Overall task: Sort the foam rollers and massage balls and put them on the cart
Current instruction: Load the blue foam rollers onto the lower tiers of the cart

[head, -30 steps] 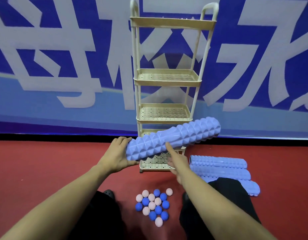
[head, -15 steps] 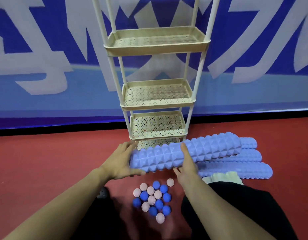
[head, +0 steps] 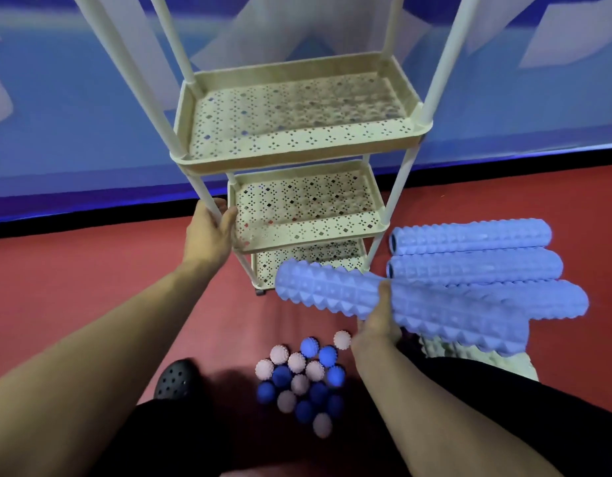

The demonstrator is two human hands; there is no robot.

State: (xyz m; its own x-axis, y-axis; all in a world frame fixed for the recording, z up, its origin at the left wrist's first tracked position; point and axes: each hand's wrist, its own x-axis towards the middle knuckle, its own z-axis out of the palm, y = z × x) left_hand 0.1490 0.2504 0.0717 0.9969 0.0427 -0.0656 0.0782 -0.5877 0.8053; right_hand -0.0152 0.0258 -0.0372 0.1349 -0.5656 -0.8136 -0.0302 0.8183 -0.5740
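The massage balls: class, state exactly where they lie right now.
In the head view, the massage balls lie clustered on the red floor, low centre, in front of the cart and between the person's forearms.

Floor (head: 91, 287): red, under everything I see here.
Cart (head: 297, 160): cream, tiered, perforated shelves; it stands on the floor just ahead of my left grip (head: 208, 235), which holds its front left post.
Rollers on the floor (head: 476, 256): lavender, knobbly, lying side by side to the right of the cart, just beyond my right grip (head: 376, 321).
Balls (head: 301, 380): a tight cluster of blue and pink spiky ones on the floor, below and between my two grips.
Shoe (head: 177, 376): black, holed, on the floor left of the balls.
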